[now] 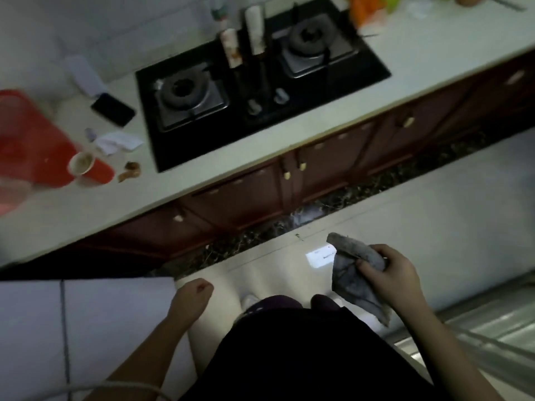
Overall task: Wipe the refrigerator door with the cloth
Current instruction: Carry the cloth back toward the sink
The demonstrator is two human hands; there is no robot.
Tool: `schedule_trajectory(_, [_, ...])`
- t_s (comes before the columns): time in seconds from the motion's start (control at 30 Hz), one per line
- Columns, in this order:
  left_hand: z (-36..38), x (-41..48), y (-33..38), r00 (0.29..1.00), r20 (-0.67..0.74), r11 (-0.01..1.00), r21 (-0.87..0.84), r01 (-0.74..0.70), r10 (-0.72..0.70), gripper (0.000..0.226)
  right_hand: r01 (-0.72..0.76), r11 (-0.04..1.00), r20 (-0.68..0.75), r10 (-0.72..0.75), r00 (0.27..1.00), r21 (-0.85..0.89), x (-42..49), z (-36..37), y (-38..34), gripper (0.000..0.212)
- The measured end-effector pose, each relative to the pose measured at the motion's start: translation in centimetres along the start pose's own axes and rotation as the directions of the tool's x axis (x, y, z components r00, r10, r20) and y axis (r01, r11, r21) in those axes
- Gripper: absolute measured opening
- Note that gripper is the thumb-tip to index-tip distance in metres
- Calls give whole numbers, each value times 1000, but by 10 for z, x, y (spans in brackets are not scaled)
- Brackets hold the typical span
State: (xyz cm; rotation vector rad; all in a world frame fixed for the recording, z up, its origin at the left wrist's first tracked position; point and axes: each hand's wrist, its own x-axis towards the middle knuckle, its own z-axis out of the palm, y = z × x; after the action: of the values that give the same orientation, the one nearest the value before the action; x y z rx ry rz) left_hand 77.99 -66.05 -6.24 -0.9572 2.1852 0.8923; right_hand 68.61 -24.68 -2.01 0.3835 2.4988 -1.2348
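Over the pale floor (434,212), before the counter (202,180), my right grip (389,273) clutches the grey cloth (350,285), which hangs down; my left grip (197,290) is curled into an empty fist.

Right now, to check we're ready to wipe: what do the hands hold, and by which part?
The right hand grips the grey cloth by its bunched upper part; the left hand is curled, holding nothing.

Torso: a black garment (289,357) is worn. Legs: dark purple fabric (275,302) is seen below it. Foot: one white shoe (249,299) is shown. Left hand (194,290), right hand (388,273) and forearms are left bare. Left forearm is crossed by a pale cord (130,386).
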Motion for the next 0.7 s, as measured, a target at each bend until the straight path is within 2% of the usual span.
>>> schedule_trajectory(0.1, [11, 13, 43, 999, 26, 999, 31, -34, 33, 41, -100, 992, -63, 105, 992, 82, 12, -33, 26, 21])
schedule_trajectory(0.2, [16, 27, 90, 995, 77, 991, 109, -79, 71, 31, -137, 980, -120, 154, 981, 145, 26, -59, 39, 22])
schedule_trajectory(0.33, [25, 59, 165, 975, 148, 945, 258, -201, 167, 34, -193, 960, -204, 234, 951, 202, 44, -86, 57, 24])
schedule_trajectory(0.43, [39, 98, 233, 954, 229, 914, 313, -259, 192, 30, -274, 925, -282, 346, 895, 265, 57, -106, 64, 24])
schedule_trajectory(0.57, [77, 143, 342, 884, 394, 792, 441, -422, 252, 32, -362, 859, -400, 493, 772, 361, 61, -125, 74, 21])
schedule_trajectory(0.7, [134, 140, 464, 746, 553, 555, 511, -656, 372, 28, -404, 799, -467, 592, 657, 445, 61, -145, 79, 23])
